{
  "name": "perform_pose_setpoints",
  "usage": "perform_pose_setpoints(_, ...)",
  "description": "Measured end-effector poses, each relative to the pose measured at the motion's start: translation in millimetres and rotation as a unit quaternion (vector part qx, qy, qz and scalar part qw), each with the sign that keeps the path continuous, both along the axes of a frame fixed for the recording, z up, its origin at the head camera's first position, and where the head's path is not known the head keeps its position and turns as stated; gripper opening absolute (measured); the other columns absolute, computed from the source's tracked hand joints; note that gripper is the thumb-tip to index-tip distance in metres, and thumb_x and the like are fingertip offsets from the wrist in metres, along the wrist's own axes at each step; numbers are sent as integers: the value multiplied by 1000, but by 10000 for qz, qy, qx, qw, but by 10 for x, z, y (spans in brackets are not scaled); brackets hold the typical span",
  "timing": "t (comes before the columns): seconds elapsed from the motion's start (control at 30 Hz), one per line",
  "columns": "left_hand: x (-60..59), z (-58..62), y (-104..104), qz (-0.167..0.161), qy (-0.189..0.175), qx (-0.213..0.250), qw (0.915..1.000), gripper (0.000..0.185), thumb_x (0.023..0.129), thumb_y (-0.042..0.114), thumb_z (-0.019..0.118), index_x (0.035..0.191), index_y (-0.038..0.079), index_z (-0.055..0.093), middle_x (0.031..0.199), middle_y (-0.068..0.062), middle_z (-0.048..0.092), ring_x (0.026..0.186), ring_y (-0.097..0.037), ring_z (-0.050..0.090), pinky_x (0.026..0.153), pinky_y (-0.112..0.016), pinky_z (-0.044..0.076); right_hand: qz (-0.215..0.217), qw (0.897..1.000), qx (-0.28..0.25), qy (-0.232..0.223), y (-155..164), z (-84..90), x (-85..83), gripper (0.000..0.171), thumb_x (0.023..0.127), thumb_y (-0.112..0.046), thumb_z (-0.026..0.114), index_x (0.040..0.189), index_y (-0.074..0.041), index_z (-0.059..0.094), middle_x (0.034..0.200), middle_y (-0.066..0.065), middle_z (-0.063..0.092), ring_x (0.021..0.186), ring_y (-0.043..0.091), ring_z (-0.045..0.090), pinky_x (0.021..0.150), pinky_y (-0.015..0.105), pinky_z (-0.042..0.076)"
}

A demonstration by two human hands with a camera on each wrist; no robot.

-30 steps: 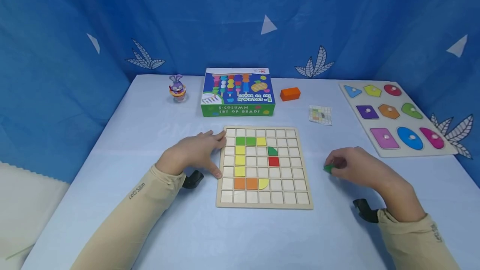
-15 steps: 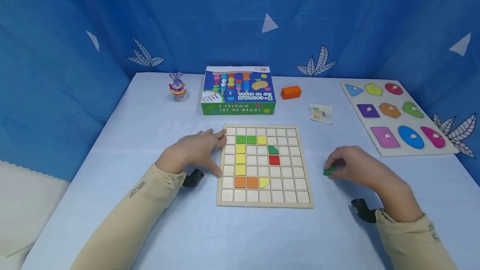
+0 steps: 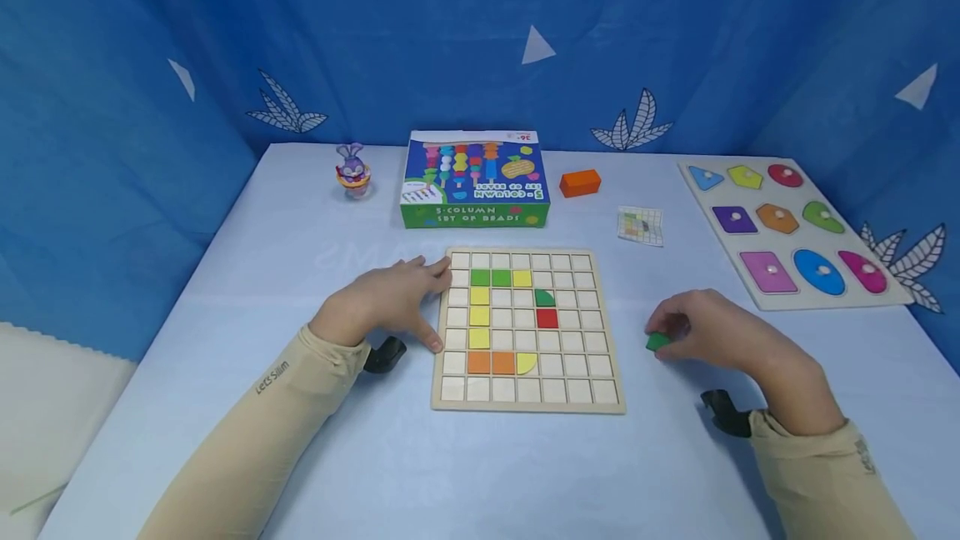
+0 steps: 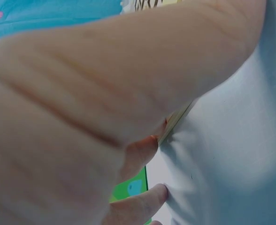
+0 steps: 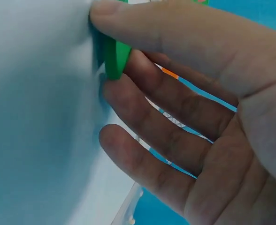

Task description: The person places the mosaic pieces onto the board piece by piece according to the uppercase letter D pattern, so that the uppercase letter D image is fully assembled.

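Hardly anything is being shifted since a second ago: the green tile [image 3: 657, 342] is still being pinched by the right hand [image 3: 712, 330] on the desk's right half, only turned a touch so more of its green face is being shown, and the grid board [image 3: 527, 330] is still being steadied by the left hand [image 3: 390, 300] at its left edge. In the right wrist view the tile [image 5: 116, 58] is being clamped between thumb and forefinger, edge-on against the desk, with the other fingers [image 5: 147, 159] being left loosely spread. The left hand is being kept flat, fingers straight, with nothing being held; its fingertips are being pressed on the board's left rim near the far corner. By the look of it, the pick-up step is being finished and the tile isn't being carried over yet. For the next move, a lift clear of the desk is probably being called for, then a carry left to an empty cell, likely near the green quarter piece [image 3: 545, 298] and red square [image 3: 547, 319], with the tile being squared up so it drops in flat.
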State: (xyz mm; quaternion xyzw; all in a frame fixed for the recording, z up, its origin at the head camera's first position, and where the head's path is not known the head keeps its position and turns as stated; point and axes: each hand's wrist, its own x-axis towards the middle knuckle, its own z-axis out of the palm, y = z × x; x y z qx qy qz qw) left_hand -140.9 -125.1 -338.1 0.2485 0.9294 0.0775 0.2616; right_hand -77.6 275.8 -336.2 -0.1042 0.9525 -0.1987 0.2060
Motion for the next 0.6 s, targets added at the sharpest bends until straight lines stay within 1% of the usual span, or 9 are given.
perform_pose_setpoints(0.13, 3, 14, 1, -5, -16, 13, 10000, 112, 70, 53, 88, 159, 17, 32, 168, 2, 11, 152, -36, 9, 115, -62, 22, 189, 9996, -197, 71, -110, 85, -51, 27, 73, -13, 92, 96, -10, 78, 86, -3, 68, 82, 19, 59, 73, 34, 58)
perform_pose_setpoints(0.37, 5, 17, 1, -2, -10, -4, 10000, 112, 70, 53, 88, 159, 17, 31, 168, 2, 11, 152, -36, 8, 116, -62, 23, 651, 9973, -342, 59, -442, 249, -172, 24, 75, -12, 90, 96, -13, 78, 88, -5, 69, 83, 17, 61, 77, 33, 58)
perform_pose_setpoints(0.5, 4, 15, 3, 12, -33, -10, 10000, 112, 70, 53, 87, 159, 18, 31, 168, 2, 10, 152, -35, 8, 116, -62, 22, 849, 9955, -424, 29, -636, 273, -232, 23, 76, -12, 90, 95, -15, 77, 87, -5, 67, 84, 18, 59, 76, 31, 56)
perform_pose_setpoints(0.6, 4, 16, 8, -3, -29, -27, 10000, 112, 70, 54, 87, 160, 18, 31, 168, 2, 10, 152, -35, 8, 116, -62, 22, 983, 9936, -545, -64, -786, 258, -259, 24, 76, -11, 90, 96, -15, 77, 86, -6, 66, 85, 18, 59, 75, 29, 55)
